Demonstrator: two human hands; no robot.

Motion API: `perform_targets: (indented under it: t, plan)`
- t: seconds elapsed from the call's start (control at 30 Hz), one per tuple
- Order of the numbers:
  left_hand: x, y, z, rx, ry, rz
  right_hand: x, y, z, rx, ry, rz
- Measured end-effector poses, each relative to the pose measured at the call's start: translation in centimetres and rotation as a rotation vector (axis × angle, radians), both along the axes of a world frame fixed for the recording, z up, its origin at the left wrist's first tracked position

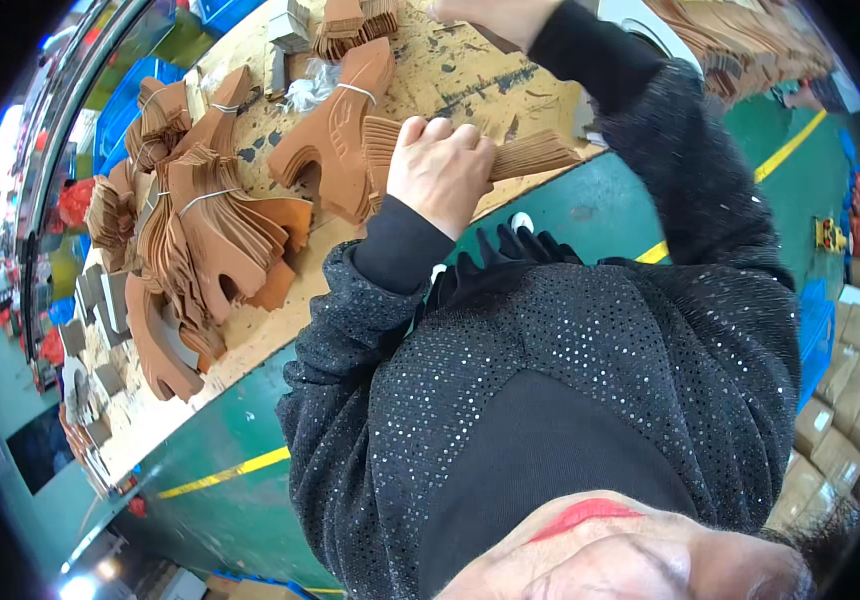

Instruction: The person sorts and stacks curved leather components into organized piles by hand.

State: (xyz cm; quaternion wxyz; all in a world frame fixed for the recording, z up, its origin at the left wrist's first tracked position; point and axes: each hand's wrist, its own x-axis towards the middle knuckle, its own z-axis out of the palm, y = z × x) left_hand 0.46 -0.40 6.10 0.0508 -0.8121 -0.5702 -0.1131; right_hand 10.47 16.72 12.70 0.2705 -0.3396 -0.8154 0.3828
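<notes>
My left hand [440,175] is closed in a fist around a fanned stack of brown leather cut pieces [540,155], whose layered edges stick out on both sides of it. Touching that stack on the left lies a curved brown bundle [335,140] with a raised mark and a white tie; whether the two are joined I cannot tell. At the top edge, over the far part of the table, is my right hand [498,16]; its fingers are mostly cut off by the frame. More tied bundles of brown pieces [215,225] are heaped to the left.
The worn wooden table [480,75] carries crumpled clear plastic [312,88], a small grey block stack [288,25] and a further brown bundle [355,25]. Brown sheets [750,45] pile up at upper right. Blue crates [130,110] stand beyond the table; cardboard boxes [835,430] are at right.
</notes>
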Motion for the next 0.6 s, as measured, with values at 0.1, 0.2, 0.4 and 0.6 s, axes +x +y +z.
perform_targets:
  t: [0.1,0.2,0.4,0.6]
  plan:
    - [0.2,-1.2,0.7,0.072,0.013,-0.116,-0.4,1.7,-4.1,-0.101,0.007,-0.317]
    - [-0.8,-2.3,1.0,0.163,0.005,-0.185,-1.1,4.6,-10.7,0.005,-0.172,-0.552]
    - [0.3,-3.6,-0.4,0.213,0.035,-0.226,-1.9,6.4,-16.1,-0.074,-0.762,-0.897]
    - [0.5,-2.8,-0.7,0.215,0.038,-0.223,-1.1,5.0,-16.2,0.005,-0.789,-0.850]
